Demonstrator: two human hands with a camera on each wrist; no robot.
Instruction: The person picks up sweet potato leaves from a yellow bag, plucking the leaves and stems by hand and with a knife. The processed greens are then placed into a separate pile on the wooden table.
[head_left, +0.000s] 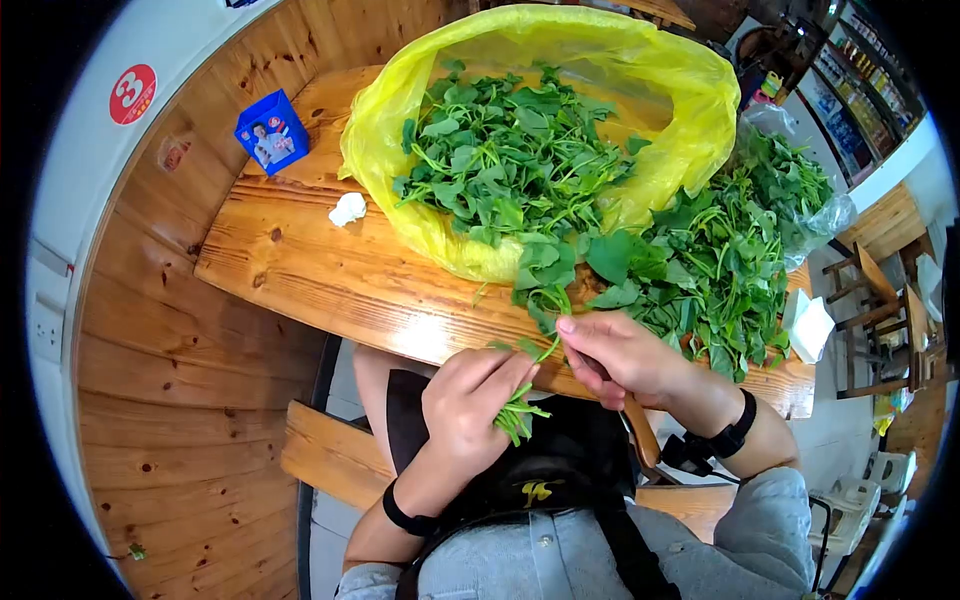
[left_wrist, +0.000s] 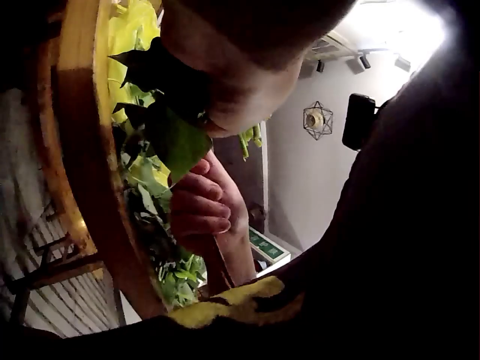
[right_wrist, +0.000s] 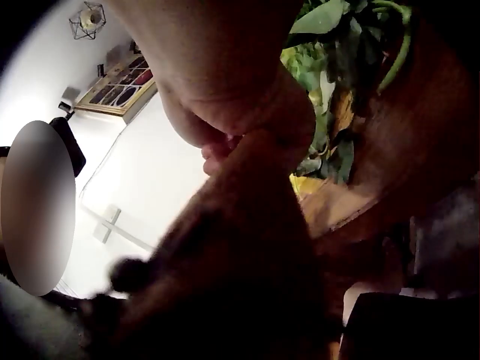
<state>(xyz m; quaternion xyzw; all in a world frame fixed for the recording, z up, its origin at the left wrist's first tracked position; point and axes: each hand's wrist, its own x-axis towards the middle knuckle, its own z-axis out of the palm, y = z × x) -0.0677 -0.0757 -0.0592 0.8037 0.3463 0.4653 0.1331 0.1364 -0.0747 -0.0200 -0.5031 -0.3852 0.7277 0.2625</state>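
Observation:
My left hand [head_left: 468, 410], at the table's front edge, grips a bunch of leafy green stems [head_left: 517, 418] whose ends stick out below the fingers. Just to its right, my right hand [head_left: 622, 357] pinches a thin leafy green stem [head_left: 553, 343] between thumb and finger. This stem runs between both hands, with leaves [head_left: 545, 265] at its upper end beside the bag. In the left wrist view, dark leaves [left_wrist: 184, 142] hang by the left hand, and the right hand's curled fingers [left_wrist: 199, 202] show below. Its own wrist view hides the right fingertips.
A wide yellow plastic bag [head_left: 385, 130] full of picked greens [head_left: 510, 150] stands open on the wooden table [head_left: 290, 240]. More greens [head_left: 720, 260] are heaped at the right, by white tissues [head_left: 808, 325]. A blue box [head_left: 272, 132] and crumpled tissue [head_left: 348, 208] sit left.

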